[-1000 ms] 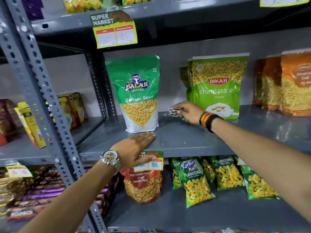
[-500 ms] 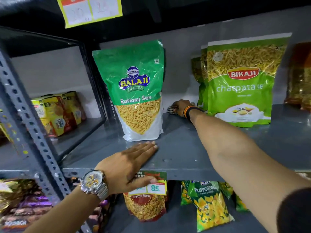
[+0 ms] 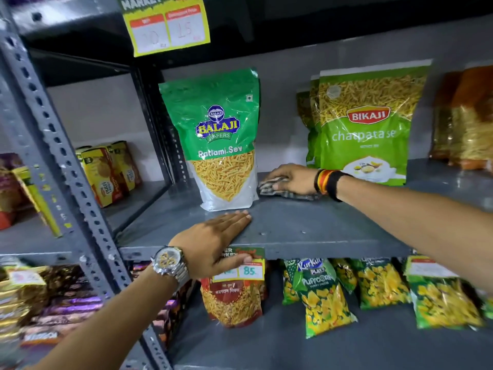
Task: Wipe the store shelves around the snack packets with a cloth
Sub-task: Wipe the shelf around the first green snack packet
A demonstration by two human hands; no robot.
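A grey metal shelf (image 3: 306, 222) holds an upright green Balaji Ratlami Sev packet (image 3: 221, 140) and, to its right, green Bikaji packets (image 3: 365, 124). My right hand (image 3: 290, 178) presses a checked cloth (image 3: 269, 186) flat on the shelf between the two, right beside the Balaji packet's lower right corner. My left hand (image 3: 216, 241) lies flat on the shelf's front edge, fingers together, thumb hooked under over a price tag (image 3: 250, 268). It holds nothing.
Orange snack packets (image 3: 466, 116) stand at the far right. Below are a red mix packet (image 3: 232, 300) and several green Puffcorn bags (image 3: 322, 297). A perforated upright post (image 3: 53, 145) divides off the left bay with biscuit boxes (image 3: 109, 172). A yellow price card (image 3: 165, 22) hangs above.
My right hand has drawn the cloth forward from the back of the shelf and left toward the Balaji packet. The left hand stays on the front edge. The view has shifted.
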